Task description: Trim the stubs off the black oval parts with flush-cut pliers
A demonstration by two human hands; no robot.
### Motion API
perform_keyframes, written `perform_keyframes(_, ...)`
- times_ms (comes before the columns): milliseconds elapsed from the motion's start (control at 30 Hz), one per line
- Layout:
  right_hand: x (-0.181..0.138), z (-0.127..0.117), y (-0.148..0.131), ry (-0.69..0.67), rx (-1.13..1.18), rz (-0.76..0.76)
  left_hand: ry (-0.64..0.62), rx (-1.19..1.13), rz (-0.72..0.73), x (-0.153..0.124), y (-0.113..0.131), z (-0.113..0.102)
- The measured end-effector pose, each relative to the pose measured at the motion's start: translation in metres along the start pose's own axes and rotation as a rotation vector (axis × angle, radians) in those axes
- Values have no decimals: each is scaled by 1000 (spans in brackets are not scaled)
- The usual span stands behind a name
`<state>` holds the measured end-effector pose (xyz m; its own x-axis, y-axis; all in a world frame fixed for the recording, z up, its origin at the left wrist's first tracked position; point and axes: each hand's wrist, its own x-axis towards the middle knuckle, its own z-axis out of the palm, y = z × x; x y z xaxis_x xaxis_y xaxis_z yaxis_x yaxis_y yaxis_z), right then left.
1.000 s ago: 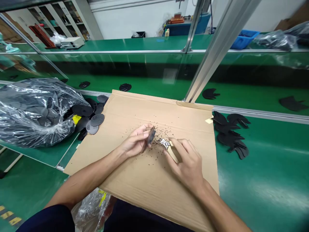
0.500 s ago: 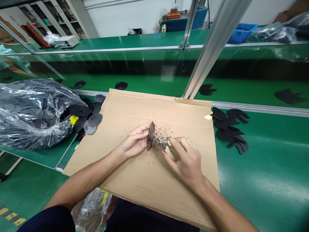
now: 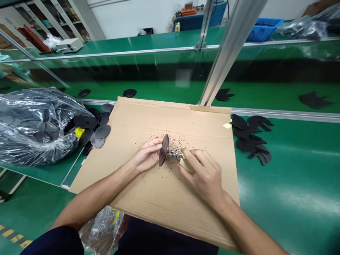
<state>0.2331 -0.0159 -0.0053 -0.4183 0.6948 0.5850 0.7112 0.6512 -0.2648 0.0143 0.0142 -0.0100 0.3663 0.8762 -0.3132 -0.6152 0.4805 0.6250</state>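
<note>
Between the thumb and fingers of my left hand [image 3: 147, 154] a dark round disc [image 3: 164, 150] stands on edge. My right hand [image 3: 204, 173] is closed around the cream handles of small metal pliers [image 3: 175, 154]. The pliers' jaws point left and meet the disc's right edge; whether they bite into it I cannot tell. Beneath both hands lies a cardboard sheet [image 3: 159, 198], sprinkled with tiny dark bits [image 3: 180, 140] around the disc.
Left of the cardboard, several black discs [image 3: 102, 131] spill from a clear plastic bag [image 3: 34, 127]. To the right, black pieces with notched edges [image 3: 251, 138] lie piled on the green table [image 3: 297, 177]. A metal post [image 3: 228, 53] rises behind the cardboard.
The pliers' jaws are nearer level and now reach the disc's edge, with the handles slightly less spread. The disc has shifted a little left; both hands keep their hold.
</note>
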Motion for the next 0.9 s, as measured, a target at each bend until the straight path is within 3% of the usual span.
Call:
perform_keyframes(167,1,-2,1,-9,-26,-5,38,40,36,0,-1,-2)
perform_keyframes(667,1,-2,-2,27,-80,-39,-26,8,-21,0,1,-1)
perform_keyframes(900,-1,-2,-1,-9,-66,-26,34,12,5,1,-2,1)
